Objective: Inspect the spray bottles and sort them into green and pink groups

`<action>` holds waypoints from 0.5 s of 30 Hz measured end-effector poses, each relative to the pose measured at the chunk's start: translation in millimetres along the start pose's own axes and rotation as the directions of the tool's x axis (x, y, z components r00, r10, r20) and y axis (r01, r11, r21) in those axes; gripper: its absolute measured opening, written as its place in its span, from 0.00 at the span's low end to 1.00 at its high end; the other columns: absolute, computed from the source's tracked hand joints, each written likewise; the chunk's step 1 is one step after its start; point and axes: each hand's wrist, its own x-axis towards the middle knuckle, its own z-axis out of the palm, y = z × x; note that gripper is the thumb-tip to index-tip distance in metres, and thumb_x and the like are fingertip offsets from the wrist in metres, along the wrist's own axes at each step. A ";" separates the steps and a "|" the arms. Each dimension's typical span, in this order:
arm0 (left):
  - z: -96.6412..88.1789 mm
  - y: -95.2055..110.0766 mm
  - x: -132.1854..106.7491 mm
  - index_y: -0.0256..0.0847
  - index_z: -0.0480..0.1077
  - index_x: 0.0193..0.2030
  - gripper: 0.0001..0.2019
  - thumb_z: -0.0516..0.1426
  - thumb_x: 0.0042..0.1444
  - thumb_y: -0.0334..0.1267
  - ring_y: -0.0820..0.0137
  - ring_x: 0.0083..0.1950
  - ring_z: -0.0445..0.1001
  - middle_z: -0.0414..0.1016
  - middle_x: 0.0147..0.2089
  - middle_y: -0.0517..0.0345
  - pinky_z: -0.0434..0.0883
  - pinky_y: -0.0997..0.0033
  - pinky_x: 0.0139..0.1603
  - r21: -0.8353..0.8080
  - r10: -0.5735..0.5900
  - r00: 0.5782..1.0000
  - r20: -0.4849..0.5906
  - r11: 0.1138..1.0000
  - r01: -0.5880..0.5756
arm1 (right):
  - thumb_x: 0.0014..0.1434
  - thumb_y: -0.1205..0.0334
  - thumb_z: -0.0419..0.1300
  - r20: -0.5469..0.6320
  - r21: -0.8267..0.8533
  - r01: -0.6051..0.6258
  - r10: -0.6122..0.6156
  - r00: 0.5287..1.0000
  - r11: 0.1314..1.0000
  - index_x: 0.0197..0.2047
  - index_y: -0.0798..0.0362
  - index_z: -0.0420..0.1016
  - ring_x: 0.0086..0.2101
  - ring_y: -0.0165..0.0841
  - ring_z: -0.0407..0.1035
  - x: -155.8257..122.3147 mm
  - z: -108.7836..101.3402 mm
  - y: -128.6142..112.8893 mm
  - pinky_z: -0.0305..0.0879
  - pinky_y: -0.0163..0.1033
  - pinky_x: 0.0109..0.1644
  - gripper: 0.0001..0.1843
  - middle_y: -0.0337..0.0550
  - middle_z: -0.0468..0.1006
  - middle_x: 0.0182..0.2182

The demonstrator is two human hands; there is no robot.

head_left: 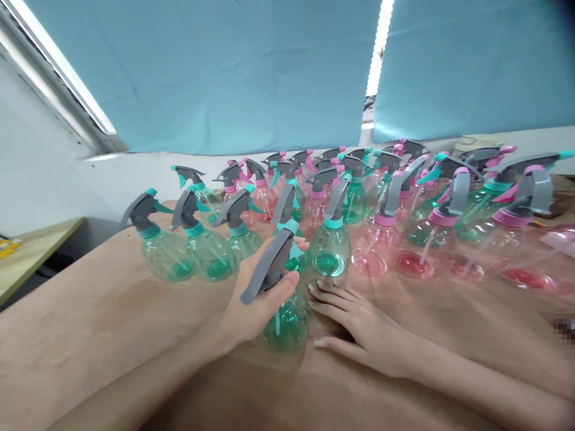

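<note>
My left hand (256,293) is wrapped round the neck of a green spray bottle (287,326) at the front middle of the table. Its grey trigger head with a turquoise nozzle shows above my fingers. Flat on the wood to the right lies my right hand (359,323), fingers stretched out and holding nothing. The fingertips are just in front of another green spray bottle (331,248) that stands upright. To the left of my left hand, more green spray bottles (209,254) stand in a row.
Pink spray bottles (375,245) fill the right side, with several more pink and green ones behind. The wooden table (90,311) runs to the front left. Beyond it is a lighter wooden surface (45,248). Blue curtains (215,72) hang at the back.
</note>
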 end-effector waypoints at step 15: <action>-3.5 4.1 -0.3 0.48 0.67 0.44 0.09 0.53 0.56 0.36 0.69 0.31 0.72 0.73 0.34 0.63 0.66 0.72 0.29 0.045 -0.020 1.000 -0.004 0.999 0.021 | 0.64 0.43 0.54 0.002 0.010 -0.009 0.009 1.000 1.000 0.68 0.50 0.58 0.66 0.44 0.51 0.2 -0.9 -0.8 0.52 0.55 0.67 0.34 0.47 0.60 0.66</action>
